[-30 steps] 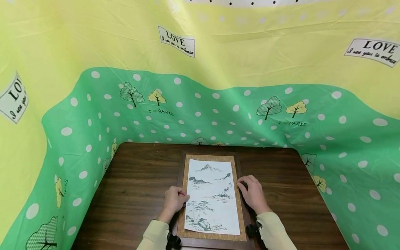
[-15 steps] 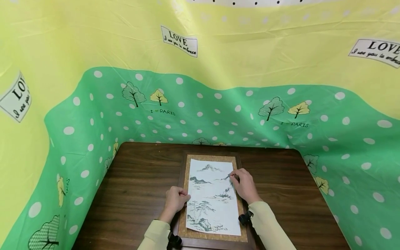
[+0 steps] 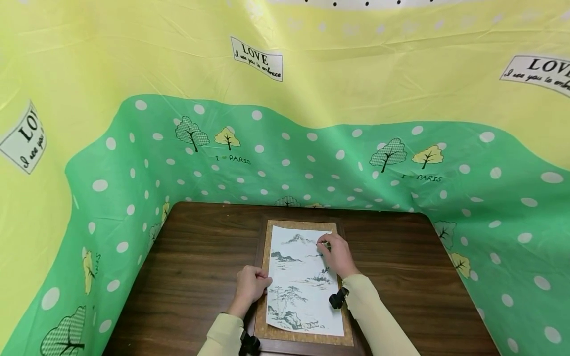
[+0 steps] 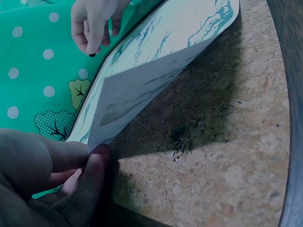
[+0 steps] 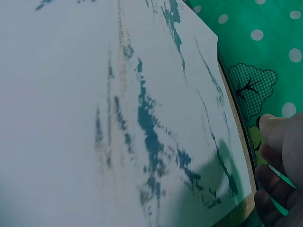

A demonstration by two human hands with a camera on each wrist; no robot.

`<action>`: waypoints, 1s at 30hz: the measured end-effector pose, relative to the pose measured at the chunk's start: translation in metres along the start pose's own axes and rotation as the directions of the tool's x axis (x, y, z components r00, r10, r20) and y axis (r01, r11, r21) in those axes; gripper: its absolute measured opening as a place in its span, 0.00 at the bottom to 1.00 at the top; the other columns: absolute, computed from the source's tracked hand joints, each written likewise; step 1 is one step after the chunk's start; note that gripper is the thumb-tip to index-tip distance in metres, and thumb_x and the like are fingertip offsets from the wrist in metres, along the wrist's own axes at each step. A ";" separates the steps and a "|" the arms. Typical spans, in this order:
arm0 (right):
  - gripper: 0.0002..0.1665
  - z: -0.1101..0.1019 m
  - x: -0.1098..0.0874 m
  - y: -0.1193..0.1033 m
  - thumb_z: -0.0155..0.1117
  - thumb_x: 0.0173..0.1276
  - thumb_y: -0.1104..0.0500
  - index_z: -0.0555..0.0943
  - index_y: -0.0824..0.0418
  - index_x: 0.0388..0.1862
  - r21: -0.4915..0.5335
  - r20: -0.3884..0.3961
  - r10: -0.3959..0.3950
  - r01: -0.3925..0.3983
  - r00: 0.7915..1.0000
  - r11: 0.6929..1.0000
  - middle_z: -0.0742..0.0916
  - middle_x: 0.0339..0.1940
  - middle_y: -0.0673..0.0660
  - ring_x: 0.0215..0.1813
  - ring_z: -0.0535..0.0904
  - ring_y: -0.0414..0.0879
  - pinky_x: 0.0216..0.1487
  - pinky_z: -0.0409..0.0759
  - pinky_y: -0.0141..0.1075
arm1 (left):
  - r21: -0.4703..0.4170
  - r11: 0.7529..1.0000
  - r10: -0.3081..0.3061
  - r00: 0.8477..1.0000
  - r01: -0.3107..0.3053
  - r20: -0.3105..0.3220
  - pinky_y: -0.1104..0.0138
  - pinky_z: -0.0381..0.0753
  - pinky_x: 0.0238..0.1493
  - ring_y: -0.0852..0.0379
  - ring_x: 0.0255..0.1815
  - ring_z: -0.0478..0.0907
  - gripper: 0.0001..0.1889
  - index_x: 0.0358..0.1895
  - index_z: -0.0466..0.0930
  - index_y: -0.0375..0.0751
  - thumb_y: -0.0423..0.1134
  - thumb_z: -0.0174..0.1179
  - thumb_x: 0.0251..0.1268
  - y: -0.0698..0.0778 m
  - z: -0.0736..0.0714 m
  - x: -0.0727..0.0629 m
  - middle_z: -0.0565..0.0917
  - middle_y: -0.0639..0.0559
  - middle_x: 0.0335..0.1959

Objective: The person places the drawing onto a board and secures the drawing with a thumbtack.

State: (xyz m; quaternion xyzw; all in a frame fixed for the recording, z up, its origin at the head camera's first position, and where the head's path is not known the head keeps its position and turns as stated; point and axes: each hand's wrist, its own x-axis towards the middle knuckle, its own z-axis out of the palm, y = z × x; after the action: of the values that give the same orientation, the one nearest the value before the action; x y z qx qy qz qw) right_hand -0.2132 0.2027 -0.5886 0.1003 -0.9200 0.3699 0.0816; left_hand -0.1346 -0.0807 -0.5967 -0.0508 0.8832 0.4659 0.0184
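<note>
A white sheet of paper with an ink landscape point(image 3: 297, 264) lies over a framed cork board point(image 3: 269, 232). My left hand point(image 3: 250, 286) pinches the sheet's left edge between thumb and forefinger. In the left wrist view that edge of the paper point(image 4: 137, 87) is lifted and bent above the bare cork point(image 4: 236, 165). My right hand point(image 3: 337, 254) hovers over the upper right of the sheet, thumb and fingertips together. A tiny black thing point(image 4: 92, 55) shows at its fingertips, too small to tell its kind.
The board rests on a dark brown wooden table point(image 3: 200, 257). A green and yellow printed curtain point(image 3: 271, 163) hangs around the table's back and sides. Each wrist carries a small black camera.
My right hand has moved left from the board's right edge to above the upper part of the sheet. The left hand keeps its pinch on the paper, nearly still.
</note>
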 end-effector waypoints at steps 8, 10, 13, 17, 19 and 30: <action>0.03 0.006 0.013 -0.002 0.68 0.76 0.62 0.88 0.59 0.44 0.036 0.028 0.015 -0.016 1.000 0.999 0.87 0.46 0.55 0.52 0.83 0.54 0.54 0.81 0.52 | 0.003 1.000 0.009 1.000 -0.009 -0.006 0.67 0.79 0.22 0.65 0.12 0.78 0.10 0.20 0.87 0.42 0.28 0.74 0.56 -0.001 0.001 0.001 0.83 0.58 0.13; 0.03 0.008 0.015 -0.002 0.68 0.76 0.62 0.88 0.59 0.44 0.034 0.030 0.013 -0.014 0.999 0.999 0.87 0.45 0.55 0.51 0.82 0.54 0.53 0.80 0.52 | -0.011 1.000 0.007 1.000 -0.007 0.003 0.67 0.79 0.22 0.64 0.12 0.78 0.10 0.21 0.87 0.41 0.28 0.74 0.56 0.000 0.000 0.000 0.83 0.58 0.13; 0.03 0.011 0.018 -0.002 0.68 0.76 0.62 0.88 0.57 0.43 0.025 0.036 0.008 -0.009 0.999 1.000 0.88 0.44 0.55 0.49 0.82 0.53 0.52 0.80 0.51 | -0.028 1.000 0.009 1.000 -0.008 0.014 0.67 0.79 0.22 0.64 0.13 0.78 0.10 0.21 0.87 0.40 0.27 0.73 0.57 0.000 0.000 -0.001 0.82 0.57 0.13; 0.03 0.015 0.024 -0.004 0.68 0.76 0.62 0.88 0.58 0.42 0.031 0.057 0.008 -0.010 0.998 0.999 0.88 0.43 0.55 0.47 0.82 0.52 0.51 0.80 0.50 | -0.022 1.000 0.015 1.000 -0.015 0.004 0.67 0.79 0.22 0.64 0.12 0.78 0.10 0.21 0.86 0.40 0.26 0.73 0.57 0.001 0.000 -0.001 0.82 0.57 0.13; 0.04 0.017 0.026 -0.006 0.68 0.76 0.62 0.88 0.59 0.43 0.031 0.070 0.016 -0.018 0.997 0.999 0.89 0.42 0.55 0.46 0.82 0.51 0.50 0.80 0.49 | -0.020 1.000 0.018 1.000 -0.018 0.000 0.67 0.79 0.22 0.64 0.12 0.78 0.10 0.20 0.86 0.41 0.26 0.73 0.56 0.000 0.000 -0.001 0.82 0.57 0.13; 0.03 0.031 0.034 -0.005 0.69 0.76 0.59 0.88 0.56 0.41 0.000 0.063 0.049 -0.049 0.997 0.999 0.88 0.43 0.53 0.42 0.81 0.48 0.48 0.80 0.48 | -0.041 0.999 -0.005 1.000 0.006 0.010 0.68 0.79 0.21 0.63 0.14 0.79 0.10 0.21 0.86 0.40 0.27 0.73 0.58 0.000 0.000 0.000 0.83 0.56 0.15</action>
State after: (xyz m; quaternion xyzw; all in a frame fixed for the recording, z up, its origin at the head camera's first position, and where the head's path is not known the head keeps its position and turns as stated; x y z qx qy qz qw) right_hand -0.2472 0.1738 -0.5999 0.0896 -0.9241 0.3690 0.0435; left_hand -0.1351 -0.0801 -0.5966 -0.0512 0.8732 0.4841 0.0230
